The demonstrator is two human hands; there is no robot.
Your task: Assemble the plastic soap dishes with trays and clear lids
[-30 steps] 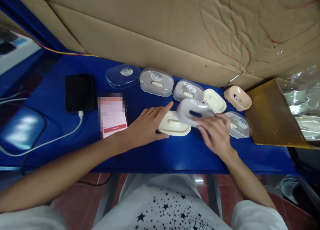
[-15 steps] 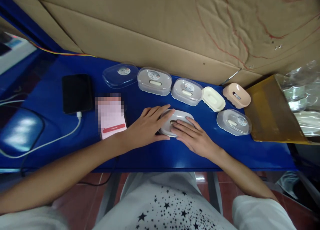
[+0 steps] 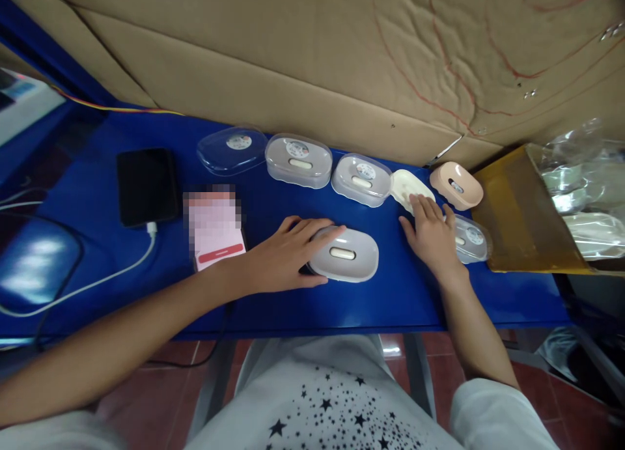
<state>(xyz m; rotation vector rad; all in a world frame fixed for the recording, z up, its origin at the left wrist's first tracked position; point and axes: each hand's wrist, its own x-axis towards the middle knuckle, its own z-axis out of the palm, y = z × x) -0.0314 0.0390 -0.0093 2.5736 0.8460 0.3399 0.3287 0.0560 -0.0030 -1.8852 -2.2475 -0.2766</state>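
My left hand (image 3: 296,253) grips the left end of a grey oval soap dish (image 3: 364,258), its thumb along the near side and its fingers over the far rim. A pale oblong piece sits in the slot at the dish's middle. My right hand (image 3: 430,232) is open over a cream soap tray (image 3: 409,184), with fingertips at the tray's near edge and the thumb held apart. Whether the fingertips press on the tray I cannot tell. Behind that hand, a lidded grey soap dish (image 3: 472,240) is partly hidden.
Along the back stand a clear lid (image 3: 227,154), two lidded soap dishes (image 3: 297,170) and a peach soap dish (image 3: 466,188). An open cardboard box (image 3: 527,222) with plastic-wrapped items is at right. A phone (image 3: 215,225) and a black device (image 3: 146,189) with a white cable lie left.
My right hand has left the grey soap dish and moved right and away from me to the cream tray. The pale piece in the dish's slot now shows. My left hand stays on the dish.
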